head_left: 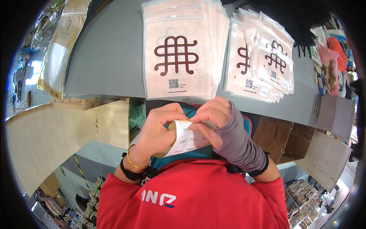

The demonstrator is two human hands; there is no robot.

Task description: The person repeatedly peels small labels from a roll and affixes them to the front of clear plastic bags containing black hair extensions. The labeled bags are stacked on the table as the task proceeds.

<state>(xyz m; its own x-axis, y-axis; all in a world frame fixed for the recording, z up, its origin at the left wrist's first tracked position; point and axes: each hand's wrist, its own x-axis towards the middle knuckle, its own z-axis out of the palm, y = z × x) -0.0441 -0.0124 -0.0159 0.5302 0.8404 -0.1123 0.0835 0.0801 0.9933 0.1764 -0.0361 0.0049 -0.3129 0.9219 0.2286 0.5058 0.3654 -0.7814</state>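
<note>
A curled sheet of white printed labels (192, 140) with a yellowish backing is held between my hands, just off the table's near edge. My left hand (158, 128) grips its left side, thumb pressing on the front. At the sheet's top edge, the fingers and thumb of my right hand (213, 114) pinch together; a grey sleeve covers that wrist. Whether a single label is lifted there, I cannot tell. Beyond my hands lies a thick stack of pale pink zip bags (176, 82) with a dark looped emblem. A second, fanned-out pile of the same bags (276, 70) lies to its right.
The grey table (110, 49) stretches ahead of me. A gold and white package (59, 49) lies at its left end, and a black fluffy item (282, 15) at the far right. Below the table edge are a wooden compartment (110, 124) on the left and a cardboard box (271, 137) on the right.
</note>
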